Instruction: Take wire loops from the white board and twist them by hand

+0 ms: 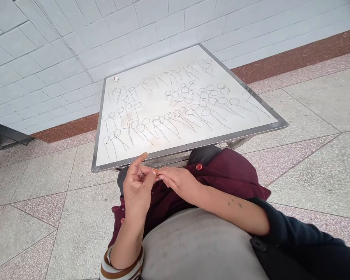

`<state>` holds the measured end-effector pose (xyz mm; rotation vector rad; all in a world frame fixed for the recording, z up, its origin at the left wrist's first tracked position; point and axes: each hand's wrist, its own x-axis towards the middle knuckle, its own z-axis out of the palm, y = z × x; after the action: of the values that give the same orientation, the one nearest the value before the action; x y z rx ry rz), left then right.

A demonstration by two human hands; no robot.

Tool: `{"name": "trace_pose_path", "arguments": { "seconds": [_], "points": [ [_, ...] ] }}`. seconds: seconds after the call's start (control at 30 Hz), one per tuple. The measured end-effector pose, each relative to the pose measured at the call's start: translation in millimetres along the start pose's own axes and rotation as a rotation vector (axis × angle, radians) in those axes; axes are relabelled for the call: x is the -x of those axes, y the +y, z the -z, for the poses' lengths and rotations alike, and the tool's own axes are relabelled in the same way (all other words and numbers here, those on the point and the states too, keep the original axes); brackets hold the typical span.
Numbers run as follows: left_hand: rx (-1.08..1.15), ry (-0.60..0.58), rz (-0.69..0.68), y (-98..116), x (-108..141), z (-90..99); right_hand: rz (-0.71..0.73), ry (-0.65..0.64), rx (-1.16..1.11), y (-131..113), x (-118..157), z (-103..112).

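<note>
1. Two bare hands, the left hand [137, 190] and right hand [183, 183], meet before a white rectangular surface [154, 99], left nearer its grey metal edge [250, 131].
2. Left fingers pinch what looks like a fine curved wire [141, 176], long axis unclear; the right fingers' grip cannot be told.
3. Beyond, thin dark loop-ended wires [180, 112] lie in rows, white showing between.

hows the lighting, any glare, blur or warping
Head view: soft, even light, no harsh glare on the white table; head view: wall lines slant and the dark sleeve looks stretched toward the corner; head view: left hand and right hand fairly sharp, but detail between their fingertips is too small to make out.
</note>
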<state>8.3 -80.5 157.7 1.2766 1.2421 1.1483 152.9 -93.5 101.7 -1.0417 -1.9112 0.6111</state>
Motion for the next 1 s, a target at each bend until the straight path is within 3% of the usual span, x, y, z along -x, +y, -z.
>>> {"name": "trace_pose_path", "arguments": {
  "seconds": [0.47, 0.77, 1.0],
  "points": [
    [-0.039, 0.04, -0.017, 7.3, 1.3, 1.1, 0.072, -0.01, -0.112, 4.2, 6.4, -1.9],
    [-0.018, 0.036, -0.031, 4.4, -0.6, 5.6, -0.008, -0.031, -0.199, 4.1, 8.3, -2.4],
    [-0.034, 0.019, -0.007, 7.6, -0.3, 6.9, -0.02, 0.039, -0.256, 3.2, 7.2, -1.2]
  ]
}}
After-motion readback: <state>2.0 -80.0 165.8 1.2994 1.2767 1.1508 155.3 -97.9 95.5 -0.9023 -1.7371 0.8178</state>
